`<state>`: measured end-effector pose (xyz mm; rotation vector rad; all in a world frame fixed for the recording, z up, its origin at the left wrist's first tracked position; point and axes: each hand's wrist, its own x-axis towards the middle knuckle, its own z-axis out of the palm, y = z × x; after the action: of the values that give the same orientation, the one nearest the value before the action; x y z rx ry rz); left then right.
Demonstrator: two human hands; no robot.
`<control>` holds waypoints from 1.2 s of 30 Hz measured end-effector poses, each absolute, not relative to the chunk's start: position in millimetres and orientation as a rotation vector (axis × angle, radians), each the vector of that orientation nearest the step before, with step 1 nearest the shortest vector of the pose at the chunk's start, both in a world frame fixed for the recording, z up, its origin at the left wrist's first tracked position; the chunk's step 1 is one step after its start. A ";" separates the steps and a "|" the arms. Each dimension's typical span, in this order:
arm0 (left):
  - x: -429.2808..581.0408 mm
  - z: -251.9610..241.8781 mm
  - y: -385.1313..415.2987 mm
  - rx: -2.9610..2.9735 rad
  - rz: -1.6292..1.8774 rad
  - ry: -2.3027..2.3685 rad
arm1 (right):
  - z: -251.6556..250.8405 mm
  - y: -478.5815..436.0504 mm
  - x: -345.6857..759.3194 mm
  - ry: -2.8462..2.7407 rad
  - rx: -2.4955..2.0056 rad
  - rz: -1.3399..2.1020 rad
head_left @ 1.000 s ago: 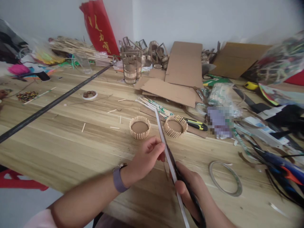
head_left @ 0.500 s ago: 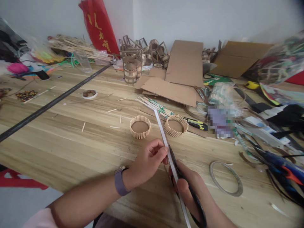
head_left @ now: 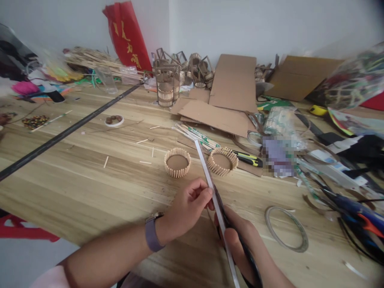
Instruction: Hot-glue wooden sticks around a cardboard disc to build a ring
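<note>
My left hand [head_left: 189, 206], with a watch on its wrist, pinches a long narrow white strip [head_left: 204, 166] between thumb and fingertips. My right hand [head_left: 244, 236] is closed around black-handled scissors [head_left: 250, 258], whose blades lie along the strip close to my left fingertips. The strip runs from beyond my left hand down past my right thumb. Just beyond the hands are two round cups of short wooden sticks with brown bases, the left cup [head_left: 177, 163] and the right cup [head_left: 222, 161]. Between them lies the far end of the strip.
A tape roll [head_left: 286, 229] lies at the right, near a blue glue gun [head_left: 351, 206]. A yellow-black cutter [head_left: 247, 159] is behind the right cup. Cardboard sheets [head_left: 216, 116] and small stick structures [head_left: 166, 86] stand at the back. A black bar [head_left: 75, 126] crosses the left side.
The view has shifted slightly, so the table items appear a little lower. Both hands keep their hold on the strip and the scissors, nearly unmoved.
</note>
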<state>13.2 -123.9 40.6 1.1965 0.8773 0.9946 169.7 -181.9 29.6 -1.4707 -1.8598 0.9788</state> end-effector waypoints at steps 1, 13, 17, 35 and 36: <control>13.4 40.4 -123.9 1.197 0.997 0.871 | 29.5 -182.1 169.5 -1.850 -1.472 0.983; 11.9 37.7 -124.0 1.204 0.995 0.875 | 23.6 -180.1 170.2 -1.810 -1.503 0.984; 13.2 39.6 -124.0 1.166 0.991 0.868 | 24.2 -179.5 171.2 -1.827 -1.494 0.959; 14.1 35.3 -128.3 1.155 0.878 0.793 | 27.0 -179.8 172.2 -1.835 -1.488 0.942; 14.0 35.6 -128.0 1.154 0.877 0.792 | 26.8 -180.3 172.6 -1.830 -1.492 0.958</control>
<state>14.0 -128.0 35.6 1.1537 0.7921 0.8772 172.6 -180.3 26.8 -1.4925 -1.8301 0.9583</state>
